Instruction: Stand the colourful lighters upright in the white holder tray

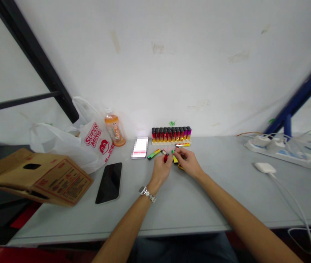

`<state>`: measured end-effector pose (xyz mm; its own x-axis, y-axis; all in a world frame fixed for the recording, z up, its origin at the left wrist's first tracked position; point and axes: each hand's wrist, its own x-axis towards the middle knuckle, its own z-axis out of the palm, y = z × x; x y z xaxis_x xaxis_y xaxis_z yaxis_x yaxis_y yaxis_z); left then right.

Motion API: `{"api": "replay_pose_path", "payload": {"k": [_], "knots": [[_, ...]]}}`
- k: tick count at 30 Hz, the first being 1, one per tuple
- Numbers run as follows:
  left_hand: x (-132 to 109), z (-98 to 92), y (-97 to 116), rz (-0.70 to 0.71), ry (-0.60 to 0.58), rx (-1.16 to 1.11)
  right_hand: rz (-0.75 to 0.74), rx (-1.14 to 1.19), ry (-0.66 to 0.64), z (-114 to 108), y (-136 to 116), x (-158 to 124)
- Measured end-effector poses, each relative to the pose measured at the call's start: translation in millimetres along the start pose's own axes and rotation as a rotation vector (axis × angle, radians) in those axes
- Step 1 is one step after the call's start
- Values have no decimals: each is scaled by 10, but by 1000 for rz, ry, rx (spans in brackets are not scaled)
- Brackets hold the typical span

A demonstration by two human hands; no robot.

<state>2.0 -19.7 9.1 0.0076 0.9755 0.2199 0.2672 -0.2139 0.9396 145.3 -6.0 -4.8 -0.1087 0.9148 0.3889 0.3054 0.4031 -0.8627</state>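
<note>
My left hand (161,168) is closed around a small red lighter (166,157), most of which the fingers hide. Close beside it, my right hand (189,163) pinches at the end of a yellow and green lighter (175,158). Just behind both hands stands a row of upright red, gold and purple lighters (172,136) with black tops, set in a pale tray (159,143). A green and yellow lighter (154,154) lies flat to the left of my hands. Another gold and orange lighter (183,145) lies in front of the tray. Part of a yellow piece shows under my right hand.
Left of the lighters are a white card-like item (139,147), an orange drink bottle (115,129), a black phone (109,183), a white plastic bag (89,146) and an open cardboard box (57,177). To the right lie a white charger (265,167) and a power strip (278,151) with cables.
</note>
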Motion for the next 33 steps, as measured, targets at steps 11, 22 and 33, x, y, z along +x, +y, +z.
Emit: {"api": "replay_pose_path", "payload": {"k": [11,22,33], "knots": [[-54,-10,-7,-183,-155,-366,-422,-41,-128,-57,-377,-142],[301,220,180,-239,-597,-393,-185,0,-149,-482,-361,-103],[517,177,68,-21,0,-179,-114,-212,303,-935,97,536]]}}
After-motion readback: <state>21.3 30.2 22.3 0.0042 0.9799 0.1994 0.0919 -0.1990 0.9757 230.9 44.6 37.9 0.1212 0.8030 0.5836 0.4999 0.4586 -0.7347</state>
